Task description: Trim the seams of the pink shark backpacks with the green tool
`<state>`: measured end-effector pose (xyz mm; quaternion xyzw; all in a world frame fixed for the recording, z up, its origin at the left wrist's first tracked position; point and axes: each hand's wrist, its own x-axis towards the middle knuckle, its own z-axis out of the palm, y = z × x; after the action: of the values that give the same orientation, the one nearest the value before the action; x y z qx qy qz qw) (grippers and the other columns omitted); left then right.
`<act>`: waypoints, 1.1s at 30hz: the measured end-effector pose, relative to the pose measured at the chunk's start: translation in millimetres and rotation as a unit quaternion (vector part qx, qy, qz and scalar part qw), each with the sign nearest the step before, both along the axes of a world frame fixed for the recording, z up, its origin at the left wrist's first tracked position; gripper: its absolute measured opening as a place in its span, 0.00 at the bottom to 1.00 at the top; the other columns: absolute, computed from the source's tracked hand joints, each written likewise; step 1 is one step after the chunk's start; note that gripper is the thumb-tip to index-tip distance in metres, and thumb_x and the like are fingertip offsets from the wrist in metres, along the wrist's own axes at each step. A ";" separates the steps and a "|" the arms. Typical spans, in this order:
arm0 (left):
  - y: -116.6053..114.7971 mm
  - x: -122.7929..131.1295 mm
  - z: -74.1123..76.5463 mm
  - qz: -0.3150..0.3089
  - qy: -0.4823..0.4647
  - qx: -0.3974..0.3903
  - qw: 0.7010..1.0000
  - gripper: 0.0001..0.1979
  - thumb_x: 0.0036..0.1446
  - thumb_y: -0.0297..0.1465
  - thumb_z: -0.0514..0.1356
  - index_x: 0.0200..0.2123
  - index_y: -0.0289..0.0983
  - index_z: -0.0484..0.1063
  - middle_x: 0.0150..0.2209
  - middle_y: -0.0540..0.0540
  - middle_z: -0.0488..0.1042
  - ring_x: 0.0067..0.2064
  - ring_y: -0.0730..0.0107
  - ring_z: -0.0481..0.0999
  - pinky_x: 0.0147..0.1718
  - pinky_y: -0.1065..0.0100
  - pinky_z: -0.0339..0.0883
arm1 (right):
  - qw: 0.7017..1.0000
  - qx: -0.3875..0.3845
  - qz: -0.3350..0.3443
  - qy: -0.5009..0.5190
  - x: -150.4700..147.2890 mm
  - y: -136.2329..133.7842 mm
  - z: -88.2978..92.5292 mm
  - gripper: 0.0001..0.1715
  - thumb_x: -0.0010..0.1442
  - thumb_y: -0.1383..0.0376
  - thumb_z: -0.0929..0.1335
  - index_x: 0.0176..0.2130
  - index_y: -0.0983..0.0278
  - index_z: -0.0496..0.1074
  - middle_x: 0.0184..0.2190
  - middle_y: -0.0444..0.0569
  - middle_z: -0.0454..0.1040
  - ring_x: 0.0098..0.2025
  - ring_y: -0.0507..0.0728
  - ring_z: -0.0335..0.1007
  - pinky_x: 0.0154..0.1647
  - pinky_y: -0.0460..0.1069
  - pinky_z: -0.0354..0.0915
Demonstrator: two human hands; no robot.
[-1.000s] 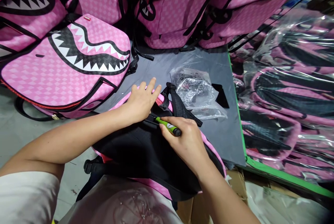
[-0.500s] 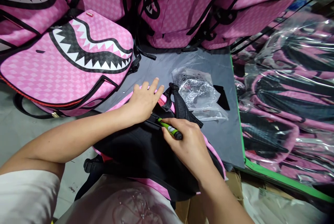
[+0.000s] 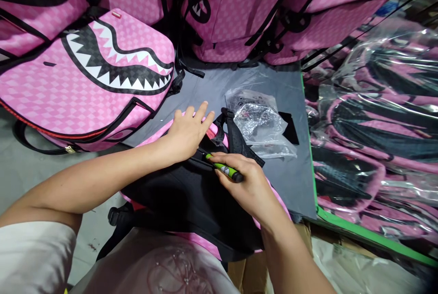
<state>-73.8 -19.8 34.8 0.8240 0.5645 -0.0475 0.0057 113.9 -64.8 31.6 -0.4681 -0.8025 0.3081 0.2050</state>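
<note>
Grasping the green tool [image 3: 227, 171], my right hand [image 3: 248, 180] has its fingers and thumb closed around the shaft, with the black end sticking out toward me and the other end slanting away to the left, down at the bag [image 3: 191, 198]. The bag lies right under my grip, its black panel facing up, its pink edging showing on the far side and near my right wrist. Just left of the grip and a little beyond it, my left hand [image 3: 188, 132] lies palm down on the bag's far edge, fingers spread and wrapped around nothing. I cannot tell exactly where the tool's far tip meets the bag, as it is lost in the dark cloth between my hands. Directly beyond the grip a black strap [image 3: 239, 141] runs over the edge onto the grey table [image 3: 205, 88]. Past the strap sits a crumpled clear pouch [image 3: 260, 120], with a flat black thing [image 3: 290, 128] partly under its right side. Well to the left of the grip a pink backpack [image 3: 102, 97] shows a toothed mouth; farther ahead, more pink backpacks [image 3: 236, 15] are piled up. Well to the right, beyond the table's green edge [image 3: 362, 230], are plastic-wrapped bags [image 3: 386, 125].
</note>
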 end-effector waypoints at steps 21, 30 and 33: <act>-0.3 -0.4 3.4 0.004 -0.001 -0.020 1.000 0.43 0.58 0.34 0.63 0.71 0.38 0.44 0.73 0.35 0.40 0.63 0.45 0.59 0.51 0.52 0.63 | 0.998 0.014 -0.034 -0.046 -9.7 -6.0 1.1 0.18 0.58 0.71 0.67 0.46 0.58 0.79 0.45 0.49 0.81 0.47 0.60 0.77 0.51 0.57 0.73; -1.1 -1.2 5.2 -0.003 -0.003 -0.019 1.000 0.41 0.59 0.33 0.62 0.70 0.36 0.45 0.73 0.33 0.40 0.62 0.43 0.60 0.50 0.50 0.64 | 0.997 0.009 -0.070 0.024 -14.6 -12.7 -8.3 0.15 0.60 0.68 0.68 0.46 0.58 0.78 0.45 0.49 0.81 0.48 0.60 0.77 0.52 0.55 0.71; -0.5 -1.5 5.4 -0.005 0.000 -0.018 1.000 0.41 0.59 0.32 0.61 0.70 0.36 0.45 0.73 0.34 0.40 0.62 0.43 0.60 0.50 0.50 0.64 | 0.996 0.015 -0.085 0.001 -17.9 -14.2 -7.5 0.14 0.60 0.67 0.68 0.45 0.59 0.79 0.43 0.49 0.81 0.46 0.60 0.77 0.50 0.56 0.71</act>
<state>-75.3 -20.3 40.2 0.8265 0.5596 -0.0579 0.0207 96.0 -79.0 24.2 -0.5310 -0.7642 0.2781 0.2380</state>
